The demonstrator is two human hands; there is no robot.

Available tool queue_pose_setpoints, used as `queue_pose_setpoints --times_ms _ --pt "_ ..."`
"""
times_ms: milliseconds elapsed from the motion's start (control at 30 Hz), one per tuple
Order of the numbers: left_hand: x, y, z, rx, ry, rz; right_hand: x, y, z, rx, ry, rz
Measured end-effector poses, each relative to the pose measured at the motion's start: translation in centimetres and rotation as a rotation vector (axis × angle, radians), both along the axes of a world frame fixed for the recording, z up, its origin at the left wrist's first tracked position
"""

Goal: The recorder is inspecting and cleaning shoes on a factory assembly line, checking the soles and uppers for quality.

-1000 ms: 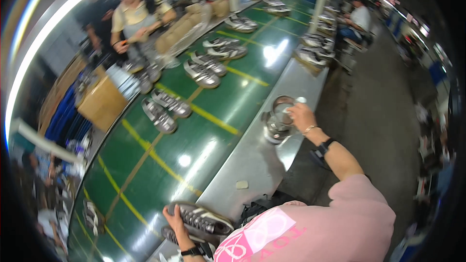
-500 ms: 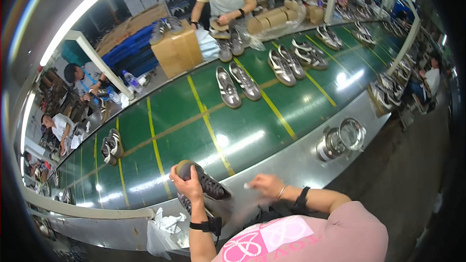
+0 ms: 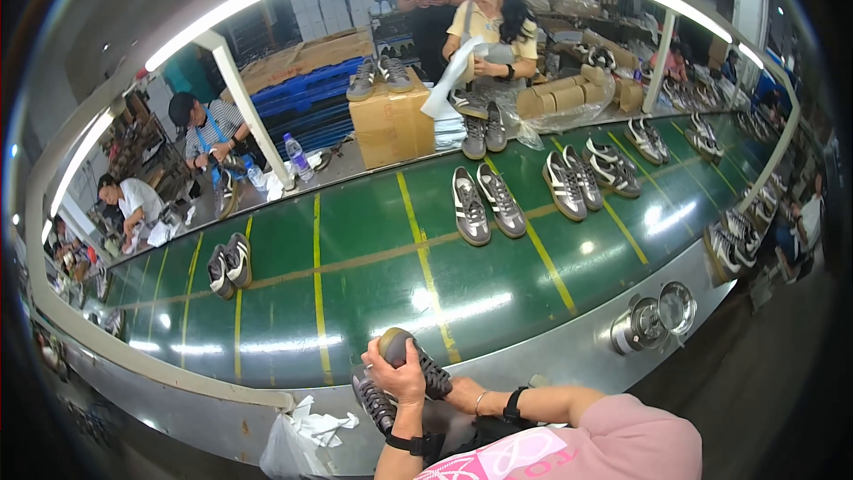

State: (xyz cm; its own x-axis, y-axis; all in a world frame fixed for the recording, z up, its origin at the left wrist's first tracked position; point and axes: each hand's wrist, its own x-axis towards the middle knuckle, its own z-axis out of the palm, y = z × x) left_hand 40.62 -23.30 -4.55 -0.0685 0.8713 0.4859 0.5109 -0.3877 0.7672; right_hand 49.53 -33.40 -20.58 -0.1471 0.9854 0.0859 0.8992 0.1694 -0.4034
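My left hand [image 3: 398,380] grips a dark grey sneaker [image 3: 434,377] by its toe, thumb over the top, with the brown gum toe sole turned up. A second dark laced sneaker [image 3: 373,402] sits just left of that wrist, at the near edge of the belt. My right hand [image 3: 464,396] is closed at the collar end of the held sneaker. Its fingertips are hidden, and whatever they pinch cannot be seen. Both wrists wear black bands.
A green conveyor belt [image 3: 364,298] with yellow lines carries pairs of sneakers [image 3: 487,204]. Beyond it, a person in a yellow shirt [image 3: 493,44] handles paper beside a cardboard box [image 3: 391,129]. A metal canister [image 3: 636,326] and a plastic bag of white paper [image 3: 311,431] sit along the near edge.
My right hand, earlier apart with a small white piece in its fingers, has come in to the sneaker's collar. The view has shifted. The person across has raised a white sheet.
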Motion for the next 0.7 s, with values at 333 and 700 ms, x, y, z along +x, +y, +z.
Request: queue_pose_setpoints --times_ms 333,700 --pt "-1.3 1.9 -0.2 -0.013 -0.193 0.039 -0.3 0.3 0.6 -0.050 0.697 -0.277" --pt "-0.7 1.0 -0.9 -0.005 -0.111 -0.022 0.2 -0.5 1.0 -0.308 0.028 0.019"
